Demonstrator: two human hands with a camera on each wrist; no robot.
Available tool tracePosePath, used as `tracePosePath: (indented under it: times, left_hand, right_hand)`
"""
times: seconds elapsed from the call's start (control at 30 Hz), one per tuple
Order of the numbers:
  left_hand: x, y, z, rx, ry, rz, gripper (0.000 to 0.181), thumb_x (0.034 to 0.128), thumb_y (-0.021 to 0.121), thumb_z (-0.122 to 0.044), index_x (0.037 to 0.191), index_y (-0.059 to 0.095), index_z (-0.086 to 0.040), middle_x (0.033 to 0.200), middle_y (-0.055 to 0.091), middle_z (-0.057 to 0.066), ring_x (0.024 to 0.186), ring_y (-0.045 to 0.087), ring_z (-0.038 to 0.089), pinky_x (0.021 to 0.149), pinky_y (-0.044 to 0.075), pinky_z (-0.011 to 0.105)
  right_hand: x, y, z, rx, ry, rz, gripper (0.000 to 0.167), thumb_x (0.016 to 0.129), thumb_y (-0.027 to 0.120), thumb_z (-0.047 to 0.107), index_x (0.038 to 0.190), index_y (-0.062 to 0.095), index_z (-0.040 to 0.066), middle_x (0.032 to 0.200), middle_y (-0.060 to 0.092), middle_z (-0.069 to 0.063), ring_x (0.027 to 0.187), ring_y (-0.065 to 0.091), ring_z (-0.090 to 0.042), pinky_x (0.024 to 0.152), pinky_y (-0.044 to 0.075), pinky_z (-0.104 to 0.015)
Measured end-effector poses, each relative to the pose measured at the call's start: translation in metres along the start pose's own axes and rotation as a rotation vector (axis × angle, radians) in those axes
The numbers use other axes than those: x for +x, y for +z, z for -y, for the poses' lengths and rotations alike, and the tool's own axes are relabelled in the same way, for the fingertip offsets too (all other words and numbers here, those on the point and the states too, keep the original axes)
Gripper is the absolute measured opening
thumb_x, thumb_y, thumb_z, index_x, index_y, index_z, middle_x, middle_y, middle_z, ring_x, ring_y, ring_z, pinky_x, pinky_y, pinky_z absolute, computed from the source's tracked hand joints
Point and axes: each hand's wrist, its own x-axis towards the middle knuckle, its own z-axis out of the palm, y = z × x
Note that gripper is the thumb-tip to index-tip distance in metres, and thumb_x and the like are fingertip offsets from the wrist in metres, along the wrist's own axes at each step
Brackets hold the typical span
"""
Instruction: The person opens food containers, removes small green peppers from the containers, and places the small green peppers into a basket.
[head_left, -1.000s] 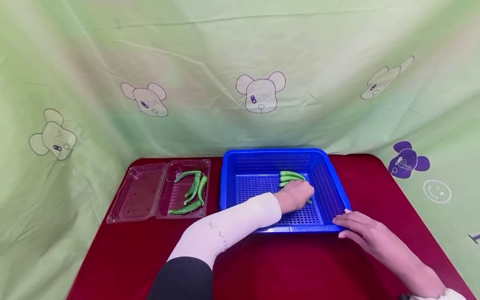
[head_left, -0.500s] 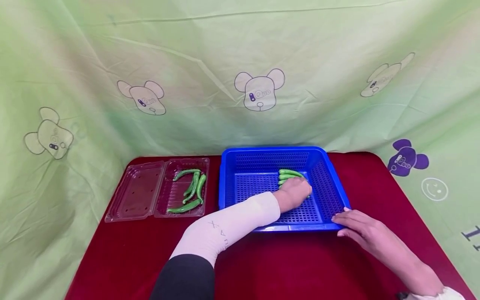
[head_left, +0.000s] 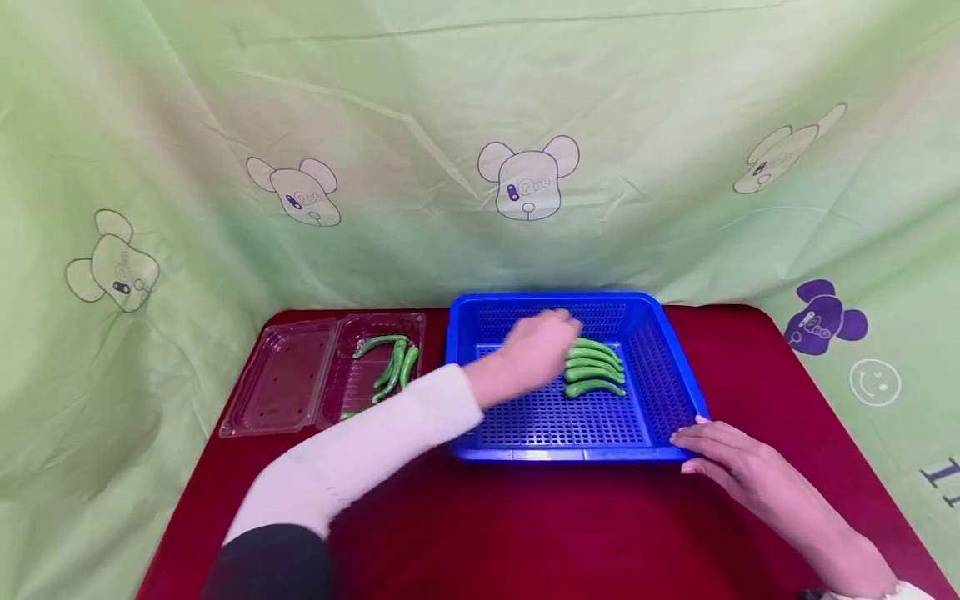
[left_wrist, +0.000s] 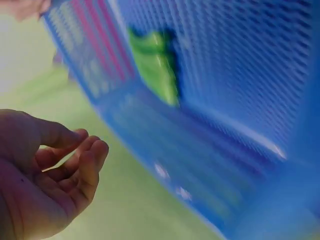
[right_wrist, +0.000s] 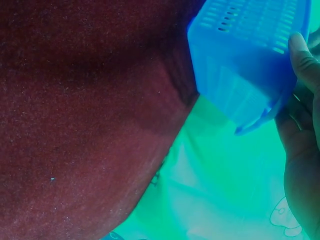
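Observation:
Inside the blue plastic basket (head_left: 600, 454), several green chili peppers (head_left: 594, 375) lie side by side in a row toward the right. My left hand (head_left: 536, 346) is over the basket, left of that row and blurred. In the left wrist view its fingers (left_wrist: 90, 167) are loosely curled, thumb near the fingertips, with nothing between them. My right hand (head_left: 738, 462) holds the basket's near right corner. The right wrist view shows its thumb (right_wrist: 301, 55) against the outer wall, the other fingers at the rim and partly hidden.
Left of the basket lies a clear plastic clamshell box (head_left: 330, 379) with its lid (head_left: 285, 379) folded out to the left. Several green chili peppers (head_left: 390, 367) are in it, partly behind the left sleeve. Red cloth (head_left: 525, 533) covers the table; a green curtain (head_left: 420, 250) hangs behind.
My left hand has let go of a chili pepper at the row's near end and moved left and away from me. My right hand stays at the corner.

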Motion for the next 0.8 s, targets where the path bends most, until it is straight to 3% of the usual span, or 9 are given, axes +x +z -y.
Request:
tracePosePath:
  times: [0.13,0.27,0.37,0.47,0.57,0.67,0.8]
  left_hand:
    - [-0.038,-0.012,0.07,-0.043,-0.159,-0.093,0.03,0.0875,0.062,0.003,0.116,0.069,-0.005,0.109,0.07,0.01,0.095,0.069,0.026,0.07,0.062,0.039]
    - [-0.074,-0.003,0.137,-0.087,-0.301,-0.125,0.028,0.0843,0.058,0.01,0.109,0.068,0.002,0.105,0.07,0.017,0.092,0.07,0.034,0.073,0.062,0.046]
    - [-0.096,0.01,0.172,-0.101,-0.341,-0.088,0.02,0.0854,0.055,0.011,0.099,0.066,0.002,0.101,0.068,0.019,0.092,0.069,0.037,0.075,0.06,0.049]
    - [-0.111,0.022,0.194,-0.104,-0.347,-0.021,0.017,0.086,0.055,0.011,0.095,0.065,0.001,0.1,0.066,0.018,0.093,0.068,0.036,0.074,0.059,0.049]
    - [-0.119,0.033,0.207,-0.083,-0.348,0.029,0.015,0.0873,0.057,0.01,0.093,0.064,-0.001,0.097,0.065,0.016,0.089,0.068,0.034,0.07,0.058,0.047]
    - [-0.124,0.044,0.213,-0.044,-0.337,0.043,0.014,0.0885,0.058,0.01,0.09,0.064,-0.002,0.092,0.064,0.015,0.084,0.068,0.033,0.066,0.058,0.047]
    - [-0.129,0.057,0.216,0.035,-0.318,0.046,0.01,0.09,0.06,0.007,0.093,0.064,-0.001,0.094,0.066,0.016,0.088,0.07,0.036,0.069,0.06,0.05]
  right_hand:
    - [0.0,-0.002,-0.001,-0.007,-0.021,-0.009,0.054,0.102,0.045,0.055,0.11,0.078,0.012,0.109,0.075,0.001,0.136,0.043,0.013,0.114,0.026,-0.003]
    - [0.0,-0.004,-0.003,-0.011,-0.024,-0.02,0.055,0.102,0.046,0.056,0.108,0.078,0.012,0.108,0.074,0.002,0.136,0.043,0.014,0.114,0.026,-0.003]
    - [-0.001,-0.005,-0.003,0.007,-0.014,-0.026,0.054,0.101,0.046,0.055,0.109,0.078,0.012,0.107,0.074,0.001,0.135,0.044,0.014,0.113,0.026,-0.002]
    - [-0.001,-0.005,-0.004,0.012,-0.003,-0.015,0.054,0.101,0.047,0.055,0.11,0.077,0.012,0.108,0.074,0.002,0.134,0.044,0.014,0.113,0.027,-0.002]
    - [0.001,-0.004,-0.003,0.026,0.01,-0.004,0.052,0.099,0.049,0.055,0.111,0.077,0.012,0.108,0.074,0.002,0.134,0.044,0.014,0.113,0.026,-0.002]
    - [0.002,-0.004,-0.001,0.032,0.017,0.011,0.05,0.097,0.053,0.053,0.111,0.077,0.012,0.108,0.074,0.002,0.133,0.045,0.014,0.113,0.026,-0.002]
    - [0.005,-0.003,0.0,0.033,0.022,0.022,0.05,0.096,0.052,0.054,0.112,0.078,0.014,0.109,0.074,0.004,0.132,0.046,0.013,0.112,0.026,0.0]
